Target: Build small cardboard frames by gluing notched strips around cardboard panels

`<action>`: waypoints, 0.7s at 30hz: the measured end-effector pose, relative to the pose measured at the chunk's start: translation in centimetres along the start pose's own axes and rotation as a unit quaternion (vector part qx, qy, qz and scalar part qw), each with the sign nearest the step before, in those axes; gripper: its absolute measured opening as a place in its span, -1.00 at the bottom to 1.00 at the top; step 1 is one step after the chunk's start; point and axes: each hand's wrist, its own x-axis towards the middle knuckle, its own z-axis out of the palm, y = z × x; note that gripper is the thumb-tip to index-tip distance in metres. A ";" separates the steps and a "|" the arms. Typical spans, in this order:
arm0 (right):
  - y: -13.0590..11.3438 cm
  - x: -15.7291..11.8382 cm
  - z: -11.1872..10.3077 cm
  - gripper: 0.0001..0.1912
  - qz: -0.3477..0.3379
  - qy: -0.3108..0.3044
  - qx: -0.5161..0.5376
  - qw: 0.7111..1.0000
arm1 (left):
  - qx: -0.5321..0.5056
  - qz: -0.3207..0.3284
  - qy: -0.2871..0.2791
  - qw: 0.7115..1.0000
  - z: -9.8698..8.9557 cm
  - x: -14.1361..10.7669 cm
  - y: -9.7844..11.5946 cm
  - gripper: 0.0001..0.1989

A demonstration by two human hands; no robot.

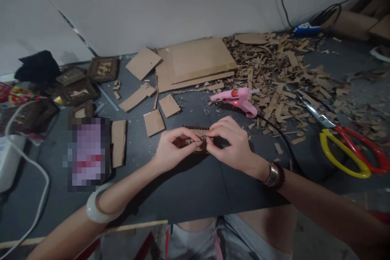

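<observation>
Near the table's front, my left hand (176, 146) and my right hand (230, 142) meet over a small cardboard piece (196, 133) with a dark ridged back edge. Thumb and forefinger of each hand are pinched together at its middle, and the fingers cover much of it. Whether something small sits between the fingertips is too hard to see. Just beyond my right hand lies a pink glue gun (236, 99) with a small red light and a glue stick in its back. Two cut cardboard squares (154, 122) rest to the left of the piece.
Scissors (338, 130) with red and yellow handles lie at right. Cardboard scraps (274, 73) are heaped at the back, beside a large cardboard sheet (198, 59). Dark ridged cardboard pieces (103, 69) stand at left. A pixelated purple object (88, 150) and a white cable (42, 170) lie nearer.
</observation>
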 end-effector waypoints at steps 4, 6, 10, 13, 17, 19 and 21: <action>0.0 0.0 0.1 -0.87 0.053 0.000 0.038 0.998 | 0.023 0.012 0.001 1.000 0.1 -0.1 0.1 -0.94; 0.1 0.1 0.0 -0.87 0.083 -0.007 0.056 0.995 | 0.034 0.012 0.005 0.999 0.1 -0.1 0.1 -0.93; 0.2 0.4 -0.5 -0.88 0.112 -0.008 0.050 0.992 | 0.054 0.002 0.032 0.998 0.0 0.1 0.0 -0.93; 0.1 0.5 -0.8 -0.82 0.106 -0.016 0.051 0.993 | 0.036 -0.013 0.060 0.997 -0.2 0.2 0.0 -0.90; 0.0 0.2 -0.7 -0.85 0.099 -0.055 0.073 0.991 | 0.012 -0.016 0.057 0.998 -0.3 0.3 0.1 -0.86; 0.0 0.1 -0.6 -0.91 0.096 -0.065 0.076 0.990 | 0.006 -0.022 0.047 0.999 -0.2 0.3 0.1 -0.84; 0.1 0.0 -0.5 -0.93 0.088 -0.057 0.072 0.992 | 0.002 -0.030 0.038 0.999 -0.2 0.3 0.1 -0.81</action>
